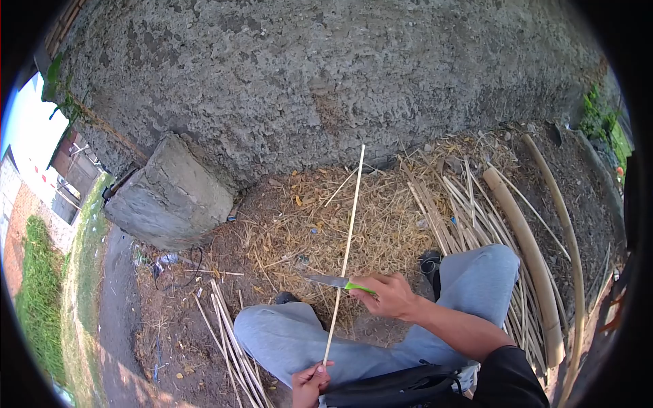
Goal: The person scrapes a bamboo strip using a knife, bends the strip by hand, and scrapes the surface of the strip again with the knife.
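A long, thin bamboo strip slants up and away from my lap toward the wall. Near its lower end, my left hand is closed around it. My right hand grips a knife by its bright green handle. The blade points left and lies across the strip about midway along; I cannot tell how deeply it touches. My bent knees in light blue jeans frame the strip on both sides.
Shavings litter the ground ahead. Split bamboo strips lie at left, more beside thick bamboo poles at right. A concrete block stands left, against a rough wall.
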### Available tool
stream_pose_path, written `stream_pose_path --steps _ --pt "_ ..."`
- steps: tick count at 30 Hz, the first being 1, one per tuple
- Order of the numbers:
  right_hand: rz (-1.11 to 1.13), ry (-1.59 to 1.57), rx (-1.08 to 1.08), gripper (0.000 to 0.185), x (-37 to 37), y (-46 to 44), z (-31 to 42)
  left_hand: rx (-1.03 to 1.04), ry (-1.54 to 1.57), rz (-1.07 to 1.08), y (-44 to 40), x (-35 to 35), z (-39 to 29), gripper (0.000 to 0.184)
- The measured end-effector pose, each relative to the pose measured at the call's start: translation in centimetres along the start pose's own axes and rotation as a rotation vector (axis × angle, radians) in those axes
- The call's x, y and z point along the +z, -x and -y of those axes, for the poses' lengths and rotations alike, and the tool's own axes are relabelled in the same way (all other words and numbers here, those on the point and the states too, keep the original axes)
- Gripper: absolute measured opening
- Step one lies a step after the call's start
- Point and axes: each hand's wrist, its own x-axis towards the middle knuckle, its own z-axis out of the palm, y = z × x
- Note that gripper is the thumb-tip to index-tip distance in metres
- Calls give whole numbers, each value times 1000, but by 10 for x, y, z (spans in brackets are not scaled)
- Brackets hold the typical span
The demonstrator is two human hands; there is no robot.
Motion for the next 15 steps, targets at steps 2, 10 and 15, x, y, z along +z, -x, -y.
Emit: stream_pose_path --steps 2,10,15 --pt "7 40 -22 23 3 3 0 4 -13 -15 -1 1 1 19" --pt "12 43 -18 17 2 -2 6 29 -93 -43 3 2 5 19" --pt "-4 49 31 15 8 -1 -2 62 -92 -3 4 4 2 19"
